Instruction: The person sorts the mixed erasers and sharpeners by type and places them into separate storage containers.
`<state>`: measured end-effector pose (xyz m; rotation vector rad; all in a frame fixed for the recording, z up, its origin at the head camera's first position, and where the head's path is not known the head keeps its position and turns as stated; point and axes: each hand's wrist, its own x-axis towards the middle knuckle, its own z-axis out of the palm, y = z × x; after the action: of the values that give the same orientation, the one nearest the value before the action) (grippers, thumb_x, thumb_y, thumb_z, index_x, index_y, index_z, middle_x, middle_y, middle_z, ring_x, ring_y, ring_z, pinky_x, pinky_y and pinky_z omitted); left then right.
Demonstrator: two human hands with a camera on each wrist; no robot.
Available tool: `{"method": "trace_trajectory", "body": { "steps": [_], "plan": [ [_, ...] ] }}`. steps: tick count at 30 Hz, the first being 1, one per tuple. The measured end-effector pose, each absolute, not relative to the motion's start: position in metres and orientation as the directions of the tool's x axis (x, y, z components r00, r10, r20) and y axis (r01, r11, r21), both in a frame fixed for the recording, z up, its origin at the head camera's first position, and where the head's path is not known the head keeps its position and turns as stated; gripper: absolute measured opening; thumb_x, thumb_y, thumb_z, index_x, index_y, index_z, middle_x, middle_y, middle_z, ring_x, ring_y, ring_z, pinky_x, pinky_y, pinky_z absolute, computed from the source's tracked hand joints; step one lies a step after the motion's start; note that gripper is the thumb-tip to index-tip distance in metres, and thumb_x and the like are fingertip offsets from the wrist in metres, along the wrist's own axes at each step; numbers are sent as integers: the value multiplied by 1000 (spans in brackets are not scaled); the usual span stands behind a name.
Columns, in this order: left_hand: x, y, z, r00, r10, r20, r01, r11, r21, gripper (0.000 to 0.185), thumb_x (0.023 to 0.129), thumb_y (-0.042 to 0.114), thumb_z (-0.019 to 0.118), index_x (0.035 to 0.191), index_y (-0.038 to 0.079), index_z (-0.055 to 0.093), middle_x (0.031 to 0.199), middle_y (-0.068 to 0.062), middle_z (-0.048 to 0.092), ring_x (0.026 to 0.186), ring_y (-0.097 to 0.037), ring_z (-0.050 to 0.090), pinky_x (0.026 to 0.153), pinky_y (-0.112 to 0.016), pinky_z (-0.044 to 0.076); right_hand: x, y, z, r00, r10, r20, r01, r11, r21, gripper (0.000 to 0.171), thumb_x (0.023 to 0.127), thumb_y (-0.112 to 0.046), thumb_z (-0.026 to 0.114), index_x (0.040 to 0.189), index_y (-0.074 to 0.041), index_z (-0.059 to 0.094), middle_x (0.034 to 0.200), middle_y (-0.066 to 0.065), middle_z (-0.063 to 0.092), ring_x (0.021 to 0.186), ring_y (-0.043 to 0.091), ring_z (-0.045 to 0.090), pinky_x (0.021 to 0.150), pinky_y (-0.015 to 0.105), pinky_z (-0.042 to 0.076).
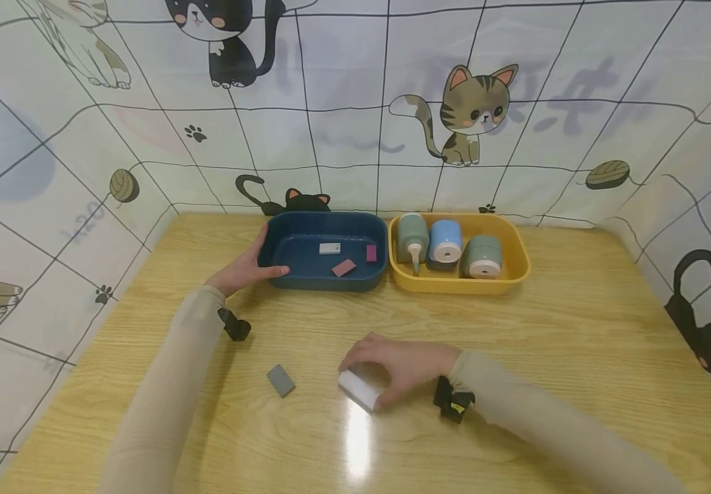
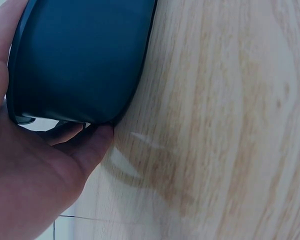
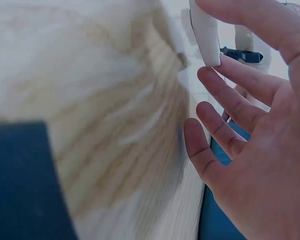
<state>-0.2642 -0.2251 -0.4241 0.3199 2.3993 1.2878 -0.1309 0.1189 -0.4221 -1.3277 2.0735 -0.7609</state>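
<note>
White eraser is pinched in my right hand on the surface; my left hand grips the blue tray. Next, I judge, lift and carry it trayward.

- Light wooden table fills the lower frame
- Dark blue tray at upper centre, touching a yellow tray to its right
- Grey block lower left of centre
- White block just right of it

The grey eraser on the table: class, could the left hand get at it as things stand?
Probably yes: the grey eraser lies alone on bare wood, though the left hand now holds the blue tray.
</note>
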Motion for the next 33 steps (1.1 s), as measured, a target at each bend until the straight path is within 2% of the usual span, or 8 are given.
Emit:
{"method": "trace_trajectory", "body": {
  "steps": [9, 16, 25, 33],
  "plan": [
    [-263, -225, -425, -897, 373, -236, 15, 560, 828, 112, 88, 36, 71, 151, 31, -21, 159, -5, -19, 144, -29, -11, 112, -56, 3, -142, 122, -424, -463, -868, -180, -524, 432, -734, 71, 76, -19, 79, 139, -25, 49, 131, -7, 46, 117, 13, 41, 100, 33, 37],
    [-262, -225, -426, -899, 367, -238, 12, 565, 825, 112, 87, 39, 71, 150, 33, -21, 159, -5, -18, 145, -28, -10, 113, -55, 4, -150, 119, -422, -489, -857, -163, -502, 429, -751, 71, 77, -13, 79, 141, -21, 47, 134, -6, 46, 120, 14, 42, 104, 35, 34],
    [-263, -225, -425, -898, 374, -232, 17, 556, 831, 113, 87, 38, 72, 151, 32, -21, 159, -5, -18, 144, -28, -10, 112, -56, 3, -156, 115, -420, -511, -846, -150, -356, 367, -859, 71, 78, 1, 76, 140, -14, 46, 127, -2, 49, 110, 13, 54, 95, 28, 44],
    [-263, -226, -425, -896, 380, -228, 26, 558, 830, 110, 88, 37, 70, 150, 33, -21, 159, -4, -18, 144, -27, -11, 112, -55, 3, -162, 112, -411, -567, -812, -141, -379, 408, -830, 68, 80, 0, 76, 139, -15, 46, 126, 1, 49, 104, 15, 56, 92, 29, 47]
  ]
}}
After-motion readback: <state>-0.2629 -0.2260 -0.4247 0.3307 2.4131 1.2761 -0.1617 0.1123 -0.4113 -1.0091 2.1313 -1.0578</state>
